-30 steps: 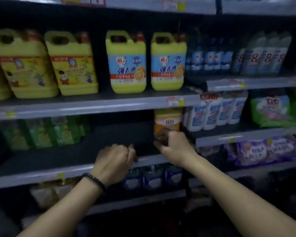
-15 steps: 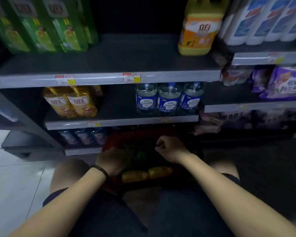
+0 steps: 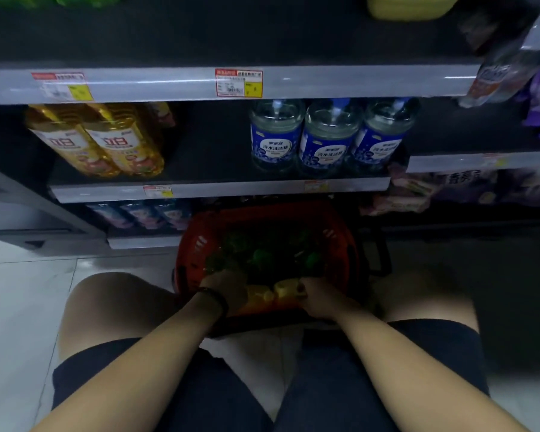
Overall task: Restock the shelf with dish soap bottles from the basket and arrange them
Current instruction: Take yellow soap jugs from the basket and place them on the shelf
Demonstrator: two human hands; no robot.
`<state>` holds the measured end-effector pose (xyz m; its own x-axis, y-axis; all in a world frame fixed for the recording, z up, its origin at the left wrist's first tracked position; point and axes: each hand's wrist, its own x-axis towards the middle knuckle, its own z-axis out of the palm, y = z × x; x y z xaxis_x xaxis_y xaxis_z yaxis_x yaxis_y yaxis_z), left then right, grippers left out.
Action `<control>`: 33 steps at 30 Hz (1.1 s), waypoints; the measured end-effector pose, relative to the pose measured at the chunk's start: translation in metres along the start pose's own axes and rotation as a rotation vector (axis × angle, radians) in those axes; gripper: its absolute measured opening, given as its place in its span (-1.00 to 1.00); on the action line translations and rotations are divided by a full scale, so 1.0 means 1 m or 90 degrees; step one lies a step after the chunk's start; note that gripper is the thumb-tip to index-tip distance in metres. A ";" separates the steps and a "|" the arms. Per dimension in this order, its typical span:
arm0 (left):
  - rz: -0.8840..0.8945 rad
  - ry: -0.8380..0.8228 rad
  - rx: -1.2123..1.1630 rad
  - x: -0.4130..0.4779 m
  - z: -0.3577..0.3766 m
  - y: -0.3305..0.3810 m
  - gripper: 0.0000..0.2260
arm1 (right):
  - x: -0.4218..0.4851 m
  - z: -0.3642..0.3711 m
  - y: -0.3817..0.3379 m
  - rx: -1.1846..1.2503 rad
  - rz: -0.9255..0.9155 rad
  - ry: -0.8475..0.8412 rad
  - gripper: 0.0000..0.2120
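Low in the frame's centre, both hands reach into the red plastic basket point(image 3: 197, 244) on the floor. The left hand point(image 3: 223, 286) and right hand point(image 3: 320, 296) touch yellow dish soap bottles point(image 3: 286, 289); whether the fingers are closed around them cannot be told. The dim green contents behind are indistinct.

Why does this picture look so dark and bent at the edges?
Head view: dim store light leaves the red basket murky, and the hands in it are soft; the wide lens bows the shelf edge; the blue-labelled bottles stay fairly readable, while the corners smear.
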<state>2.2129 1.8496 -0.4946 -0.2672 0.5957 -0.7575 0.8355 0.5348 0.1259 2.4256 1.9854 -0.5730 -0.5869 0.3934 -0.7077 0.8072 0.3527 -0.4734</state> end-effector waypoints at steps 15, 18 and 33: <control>-0.108 -0.155 -0.034 0.095 0.067 -0.019 -0.37 | 0.010 0.000 -0.031 -0.058 0.127 -0.037 -0.49; -0.120 -0.155 -0.032 0.097 0.065 -0.022 -0.28 | 0.009 0.001 -0.030 -0.029 0.139 -0.037 -0.50; 0.057 0.161 -0.119 -0.033 0.006 -0.018 -0.33 | -0.052 -0.022 -0.060 0.127 -0.021 0.096 -0.37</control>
<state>2.2100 1.8168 -0.4754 -0.3278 0.7628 -0.5574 0.7649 0.5606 0.3172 2.4063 1.9627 -0.4964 -0.6034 0.5117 -0.6116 0.7756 0.1985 -0.5992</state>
